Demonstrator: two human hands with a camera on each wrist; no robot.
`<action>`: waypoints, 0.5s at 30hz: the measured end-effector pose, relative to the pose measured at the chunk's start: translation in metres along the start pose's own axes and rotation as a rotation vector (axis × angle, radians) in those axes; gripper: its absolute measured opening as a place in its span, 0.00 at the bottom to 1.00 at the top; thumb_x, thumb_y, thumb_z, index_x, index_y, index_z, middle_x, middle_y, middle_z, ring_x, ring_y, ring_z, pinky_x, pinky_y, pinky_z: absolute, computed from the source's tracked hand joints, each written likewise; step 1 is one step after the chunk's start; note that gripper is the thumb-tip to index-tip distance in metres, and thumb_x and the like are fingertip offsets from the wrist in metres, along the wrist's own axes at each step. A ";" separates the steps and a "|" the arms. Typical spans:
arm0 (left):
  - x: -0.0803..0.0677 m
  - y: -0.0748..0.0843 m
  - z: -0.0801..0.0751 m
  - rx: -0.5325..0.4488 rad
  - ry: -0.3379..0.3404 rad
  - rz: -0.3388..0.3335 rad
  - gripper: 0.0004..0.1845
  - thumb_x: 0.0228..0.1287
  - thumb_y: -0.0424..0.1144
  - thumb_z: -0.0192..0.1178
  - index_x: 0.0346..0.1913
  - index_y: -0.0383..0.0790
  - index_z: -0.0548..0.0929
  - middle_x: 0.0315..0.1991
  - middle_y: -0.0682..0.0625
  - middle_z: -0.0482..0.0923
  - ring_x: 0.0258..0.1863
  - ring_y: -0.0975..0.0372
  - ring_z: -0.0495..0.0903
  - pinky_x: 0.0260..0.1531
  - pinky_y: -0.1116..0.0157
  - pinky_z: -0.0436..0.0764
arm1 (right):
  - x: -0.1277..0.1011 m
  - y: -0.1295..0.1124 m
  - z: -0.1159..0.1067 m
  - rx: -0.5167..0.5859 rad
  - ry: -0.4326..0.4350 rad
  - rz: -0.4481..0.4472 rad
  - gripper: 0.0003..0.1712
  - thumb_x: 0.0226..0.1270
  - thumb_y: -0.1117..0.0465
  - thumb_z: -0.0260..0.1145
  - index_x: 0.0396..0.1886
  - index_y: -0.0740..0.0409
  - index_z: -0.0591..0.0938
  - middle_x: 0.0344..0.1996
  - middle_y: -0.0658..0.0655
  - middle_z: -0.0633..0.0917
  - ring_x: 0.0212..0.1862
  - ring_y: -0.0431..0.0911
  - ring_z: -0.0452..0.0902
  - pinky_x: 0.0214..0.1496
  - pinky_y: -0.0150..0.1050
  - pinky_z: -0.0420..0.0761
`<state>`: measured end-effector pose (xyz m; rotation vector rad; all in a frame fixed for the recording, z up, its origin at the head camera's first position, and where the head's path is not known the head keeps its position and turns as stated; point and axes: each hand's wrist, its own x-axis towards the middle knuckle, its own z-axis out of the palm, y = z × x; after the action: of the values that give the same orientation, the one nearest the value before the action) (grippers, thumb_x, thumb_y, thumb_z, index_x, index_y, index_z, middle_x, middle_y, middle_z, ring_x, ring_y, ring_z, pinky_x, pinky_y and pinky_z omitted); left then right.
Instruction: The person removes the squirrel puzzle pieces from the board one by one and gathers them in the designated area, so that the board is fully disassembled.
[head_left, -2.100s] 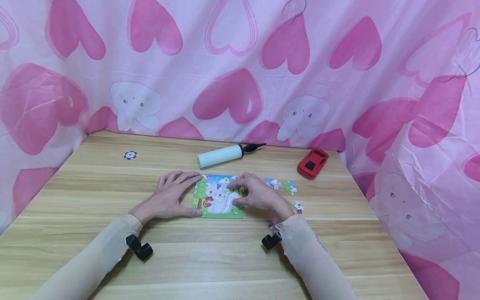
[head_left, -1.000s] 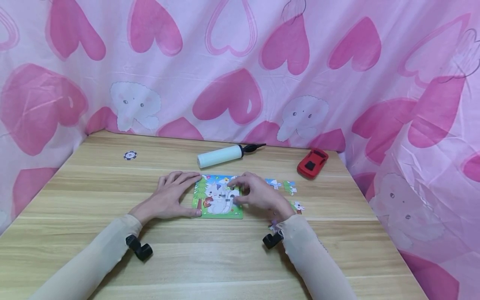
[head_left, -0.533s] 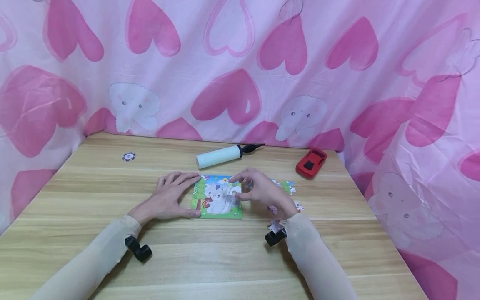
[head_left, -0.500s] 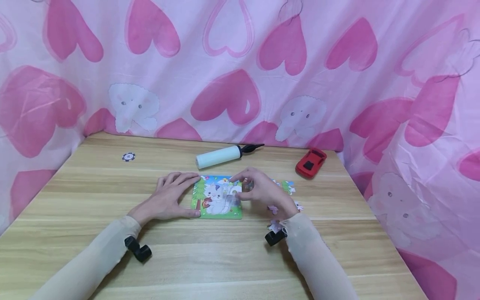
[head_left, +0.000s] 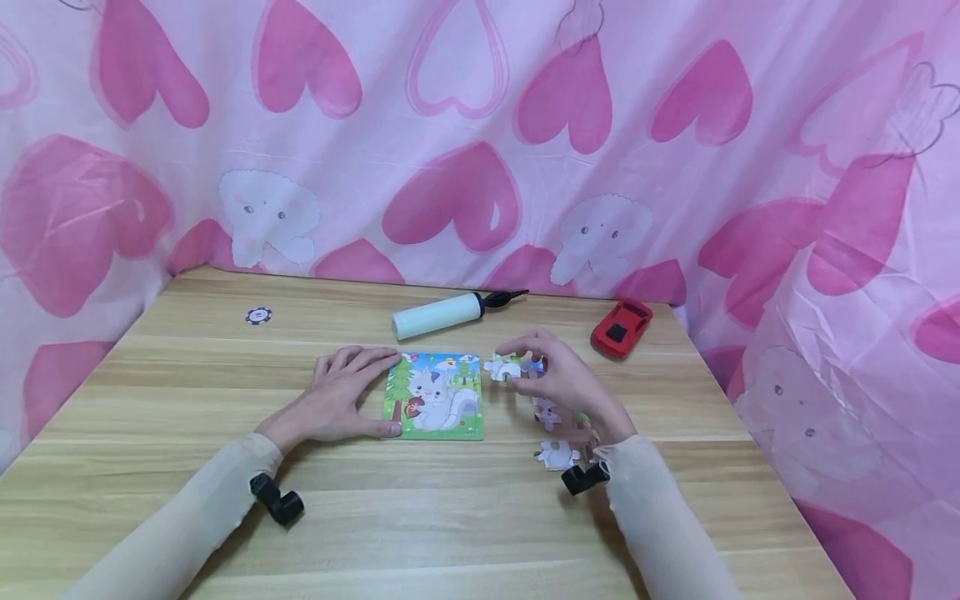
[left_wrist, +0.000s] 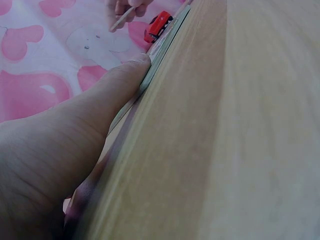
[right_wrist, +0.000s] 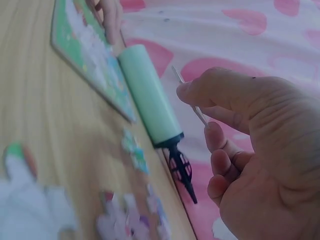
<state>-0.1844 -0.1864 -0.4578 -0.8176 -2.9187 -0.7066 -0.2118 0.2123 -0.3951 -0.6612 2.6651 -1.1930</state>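
Observation:
The square puzzle board (head_left: 433, 398) lies on the table, printed with a white squirrel, green trees and blue sky. My left hand (head_left: 339, 393) rests at its left edge, thumb on the lower corner and fingers spread by the upper one. In the left wrist view, the thumb (left_wrist: 125, 80) presses on the board's rim. Raised just off the board's right side, my right hand (head_left: 566, 379) pinches a jigsaw piece (head_left: 504, 367) between thumb and fingers. The right wrist view shows that piece (right_wrist: 192, 100) edge-on, above the table.
Several loose jigsaw pieces (head_left: 557, 454) lie right of the board, partly hidden under the right hand and wrist. Behind stand a pale green hand pump (head_left: 438, 316) and a red toy car (head_left: 622, 329). A poker chip (head_left: 258, 316) lies far left. A pink heart-patterned curtain (head_left: 450, 192) encloses the table.
My right hand has drawn back to the right from over the board, and the pinched jigsaw piece has come into sight off the board's edge. My left hand has stayed in place.

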 end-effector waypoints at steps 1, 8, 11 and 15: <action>0.000 0.000 0.000 0.000 -0.002 -0.002 0.64 0.55 0.80 0.74 0.88 0.49 0.67 0.87 0.46 0.63 0.80 0.41 0.59 0.69 0.36 0.58 | -0.002 0.002 -0.001 -0.002 -0.003 -0.001 0.30 0.69 0.63 0.83 0.68 0.40 0.89 0.57 0.50 0.83 0.59 0.60 0.77 0.59 0.56 0.81; 0.000 -0.002 0.001 0.002 0.000 -0.001 0.63 0.55 0.80 0.73 0.88 0.50 0.66 0.87 0.47 0.63 0.80 0.42 0.59 0.67 0.37 0.59 | -0.014 0.012 0.001 -0.010 -0.036 0.037 0.29 0.70 0.61 0.83 0.68 0.38 0.89 0.54 0.52 0.82 0.55 0.57 0.77 0.54 0.47 0.81; -0.001 -0.002 0.001 0.001 0.000 -0.001 0.64 0.55 0.80 0.74 0.88 0.50 0.66 0.87 0.47 0.62 0.80 0.42 0.59 0.67 0.38 0.59 | -0.017 0.013 0.004 -0.003 -0.058 0.056 0.29 0.70 0.60 0.83 0.68 0.37 0.89 0.55 0.52 0.81 0.54 0.56 0.77 0.54 0.48 0.82; 0.000 -0.002 0.001 -0.001 0.005 0.004 0.64 0.55 0.80 0.74 0.88 0.49 0.67 0.87 0.47 0.63 0.80 0.42 0.59 0.67 0.38 0.59 | -0.018 0.017 0.009 0.005 -0.089 0.074 0.28 0.70 0.61 0.83 0.67 0.37 0.89 0.55 0.53 0.81 0.54 0.54 0.75 0.54 0.47 0.80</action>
<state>-0.1851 -0.1874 -0.4595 -0.8201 -2.9115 -0.7082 -0.1986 0.2250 -0.4146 -0.5943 2.5888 -1.1238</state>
